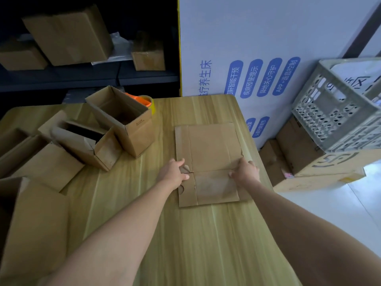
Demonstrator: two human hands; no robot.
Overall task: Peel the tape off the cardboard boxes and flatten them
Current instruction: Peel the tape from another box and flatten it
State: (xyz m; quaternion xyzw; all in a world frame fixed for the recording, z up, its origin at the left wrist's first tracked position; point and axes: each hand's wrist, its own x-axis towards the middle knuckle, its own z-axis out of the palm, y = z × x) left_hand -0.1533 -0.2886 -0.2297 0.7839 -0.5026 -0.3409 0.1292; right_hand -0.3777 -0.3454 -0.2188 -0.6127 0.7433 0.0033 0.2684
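Supervisor: Cardboard on the bench, what do you see from your end?

Operator: I see one flattened box, brown and corrugated. It lies flat on the pale wood-grain top, toward the right edge. Its flaps are spread, and two rounded notches are cut into the near-left flap.

Supervisor: And the grips?

Operator: My left grip is released, with thumb and fingers spread and pressing the sheet's left edge. My right grip rests on the right edge with its fingers bent. I cannot tell whether they hook round the cardboard or only press it.

Supervisor: Count the rest.

Operator: Two open boxes sit left of the sheet. One is an upright box with its flaps up. The other is a tipped box just beside it, dark inside its mouth. Further left lies more brown cardboard, overlapping, so I cannot count it. One tape roll, yellowish with an orange core, sits behind the upright box. Three shelf boxes stand on the dark shelf beyond. At the right, one grey plastic crate with lattice sides sits tilted on brown floor cartons. One white panel with blue oval labels stands behind the bench.
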